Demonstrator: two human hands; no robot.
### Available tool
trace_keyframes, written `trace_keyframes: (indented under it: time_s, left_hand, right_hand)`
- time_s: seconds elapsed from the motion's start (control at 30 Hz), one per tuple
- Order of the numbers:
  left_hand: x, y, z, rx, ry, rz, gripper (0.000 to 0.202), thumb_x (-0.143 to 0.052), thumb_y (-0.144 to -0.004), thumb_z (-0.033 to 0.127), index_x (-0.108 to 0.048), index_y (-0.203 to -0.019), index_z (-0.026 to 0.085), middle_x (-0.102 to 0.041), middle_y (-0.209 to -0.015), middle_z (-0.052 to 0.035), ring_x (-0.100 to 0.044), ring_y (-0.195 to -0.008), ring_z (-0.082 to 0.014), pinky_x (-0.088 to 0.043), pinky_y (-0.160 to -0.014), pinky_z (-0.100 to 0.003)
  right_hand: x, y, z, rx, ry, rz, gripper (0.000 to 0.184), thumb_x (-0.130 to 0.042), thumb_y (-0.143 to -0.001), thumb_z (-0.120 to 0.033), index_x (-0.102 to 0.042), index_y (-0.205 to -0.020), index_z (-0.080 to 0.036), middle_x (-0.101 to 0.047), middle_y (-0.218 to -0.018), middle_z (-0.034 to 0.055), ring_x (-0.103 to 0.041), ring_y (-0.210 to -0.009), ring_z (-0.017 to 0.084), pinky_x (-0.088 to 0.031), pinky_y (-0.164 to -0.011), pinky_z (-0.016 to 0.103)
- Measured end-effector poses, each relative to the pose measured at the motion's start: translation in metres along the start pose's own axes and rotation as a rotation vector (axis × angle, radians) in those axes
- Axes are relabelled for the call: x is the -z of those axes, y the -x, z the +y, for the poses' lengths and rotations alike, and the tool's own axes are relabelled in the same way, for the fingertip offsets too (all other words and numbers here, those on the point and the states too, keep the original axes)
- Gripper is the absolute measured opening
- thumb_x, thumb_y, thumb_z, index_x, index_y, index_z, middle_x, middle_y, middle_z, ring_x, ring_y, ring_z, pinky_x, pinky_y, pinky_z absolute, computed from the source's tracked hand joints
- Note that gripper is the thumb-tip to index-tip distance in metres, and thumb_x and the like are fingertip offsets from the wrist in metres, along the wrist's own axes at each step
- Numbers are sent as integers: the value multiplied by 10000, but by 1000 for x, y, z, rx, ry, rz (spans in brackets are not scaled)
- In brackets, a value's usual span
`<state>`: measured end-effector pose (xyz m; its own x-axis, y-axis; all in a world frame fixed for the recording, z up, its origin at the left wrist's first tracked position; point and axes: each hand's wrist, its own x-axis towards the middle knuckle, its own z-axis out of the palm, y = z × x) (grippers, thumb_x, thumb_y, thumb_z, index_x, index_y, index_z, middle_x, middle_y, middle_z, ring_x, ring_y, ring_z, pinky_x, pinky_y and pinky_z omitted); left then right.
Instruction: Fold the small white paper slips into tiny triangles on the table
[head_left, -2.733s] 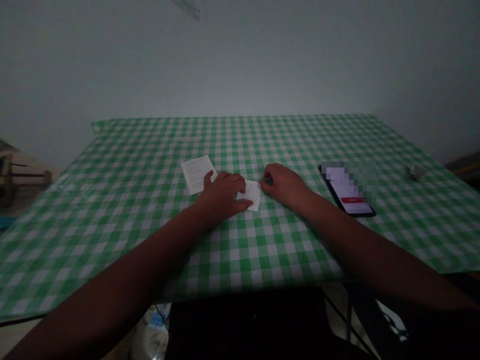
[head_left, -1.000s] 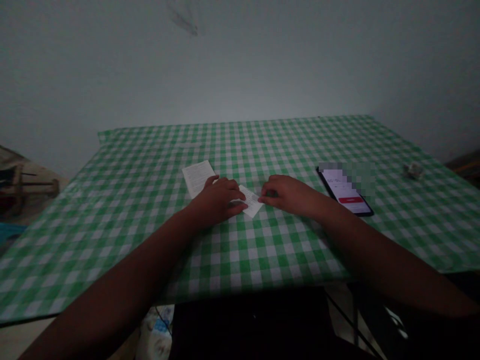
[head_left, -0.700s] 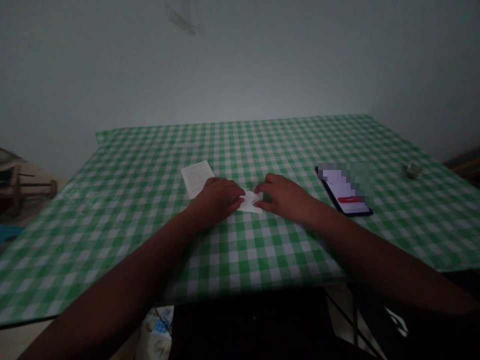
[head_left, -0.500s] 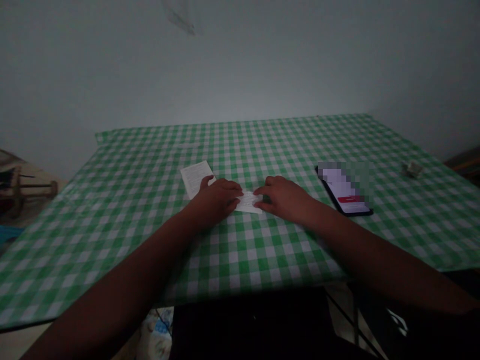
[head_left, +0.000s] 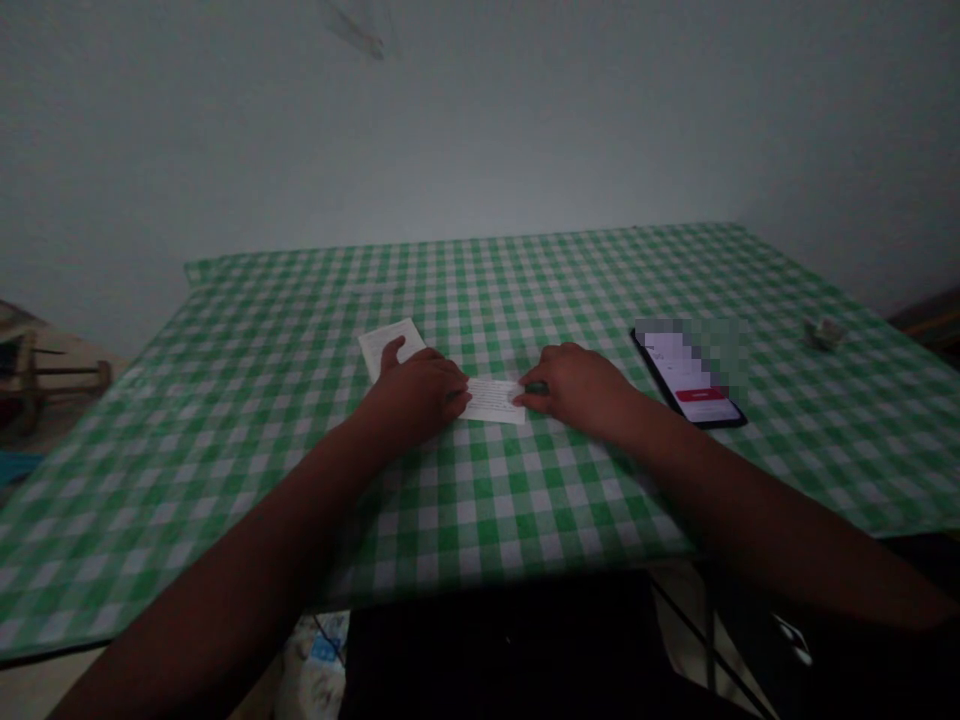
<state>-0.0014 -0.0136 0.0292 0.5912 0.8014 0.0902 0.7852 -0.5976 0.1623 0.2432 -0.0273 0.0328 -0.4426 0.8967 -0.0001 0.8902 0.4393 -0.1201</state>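
Note:
A small white slip of paper (head_left: 495, 401) with lines of print lies on the checked cloth in front of me. My left hand (head_left: 415, 392) pinches its left end between thumb and fingers, with one finger raised. At the right end, my right hand (head_left: 577, 385) grips the slip with thumb and fingertips. Behind my left hand rests another printed paper (head_left: 379, 342), partly covered by that hand.
A green and white checked tablecloth (head_left: 487, 520) covers the table. To the right of my right hand lies a phone (head_left: 694, 395) with its screen lit. Farther right sits a small crumpled object (head_left: 823, 334). A pale wall (head_left: 480, 120) stands behind the table.
My left hand has slid left along the slip, so more of its printed face shows between my hands. My right hand stays at the right end with its fingers drawn closer together.

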Motion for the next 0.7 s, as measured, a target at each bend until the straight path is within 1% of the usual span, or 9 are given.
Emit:
trace_keyframes:
  time_s: [0.07, 0.13, 0.23, 0.33, 0.47, 0.57, 0.63, 0.7]
  left_hand:
    - [-1, -1, 1, 0, 1, -7, 180, -570, -933, 316, -741, -955, 264, -758, -1073, -18, -609, -1142, -272, -90, -1148, -670]
    - [-4, -2, 1, 7, 6, 9, 162, -583, -924, 306, -730, -979, 267, -748, -1098, -23, -600, -1150, -273, -118, -1147, -659]
    - [-9, -3, 0, 23, 29, 43, 191, -599, -918, 302, -699, -1078, 273, -717, -1187, -36, -576, -1190, -276, -154, -1146, -648]
    - [-14, -3, -2, 51, 53, 51, 272, -612, -909, 313, -657, -1174, 265, -677, -1272, -65, -542, -1244, -289, -174, -1148, -648]
    - [-18, -3, -4, 59, 75, 57, 378, -617, -902, 311, -601, -1276, 260, -641, -1332, -83, -515, -1283, -297, -186, -1158, -638]
    - [-20, -3, -6, 47, 97, 65, 382, -616, -902, 307, -596, -1281, 264, -640, -1330, -76, -518, -1286, -292, -179, -1166, -633]
    - [-20, -4, -8, 46, 119, 67, 372, -626, -895, 299, -604, -1265, 265, -651, -1310, -69, -528, -1275, -288, -189, -1164, -627]
    - [-21, -5, -9, 46, 146, 72, 359, -637, -888, 288, -615, -1245, 266, -675, -1265, -58, -547, -1249, -280, -211, -1157, -614]
  right_hand:
    - [0, -1, 1, -7, -17, 22, 351, -571, -960, -482, -795, -996, -213, -690, -951, 135, -632, -919, 308, -482, -768, 434]
    - [-3, -3, 2, -6, -46, 47, 353, -555, -973, -460, -784, -946, -192, -681, -944, 140, -629, -906, 295, -481, -774, 427]
    - [-10, -5, 4, 17, -80, 77, 325, -625, -933, -470, -752, -936, -171, -668, -956, 146, -620, -931, 296, -482, -785, 417]
    - [-16, -7, 5, 27, -124, 108, 281, -692, -887, -446, -720, -925, -169, -664, -959, 136, -610, -934, 294, -480, -789, 414]
    - [-19, -9, 6, 22, -246, 165, 165, -680, -894, -335, -683, -878, -171, -660, -904, 103, -607, -873, 250, -472, -775, 386]
    - [-20, -11, 7, 10, -348, 212, 72, -651, -883, -220, -671, -831, -175, -649, -860, 74, -604, -812, 207, -463, -744, 348]
    - [-20, -12, 8, -1, -405, 246, 68, -641, -863, -175, -662, -799, -180, -641, -832, 57, -598, -771, 186, -455, -715, 330]
    - [-19, -13, 8, 0, -450, 284, 78, -636, -854, -162, -652, -782, -186, -639, -816, 45, -594, -754, 177, -450, -701, 322]
